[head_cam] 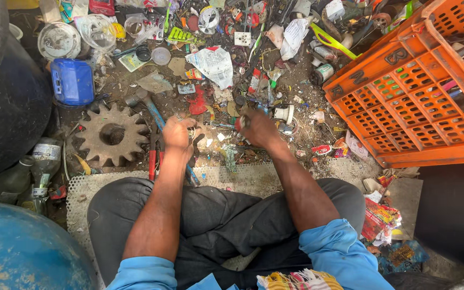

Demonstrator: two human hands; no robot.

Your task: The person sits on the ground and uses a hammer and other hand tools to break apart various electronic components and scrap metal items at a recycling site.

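1. Left hand (178, 132): fist closed around a small metal part (191, 130), knuckles up, low over the littered ground; what kind of part it is cannot be made out.
2. Right hand (260, 129): closed on a red-handled tool (239, 123), its tip pointing left toward the metal part.
3. The two hands are near each other, not touching.
4. A hammer with a blue handle (154, 113) lies just beside the left hand, its handle running under the wrist.
5. A rusty gear wheel (112, 134) lies flat, left of the left hand.
6. A blue canister (72, 81) sits beyond the gear wheel.
7. An orange crate (412, 91) stands to the right, well apart from the right hand.
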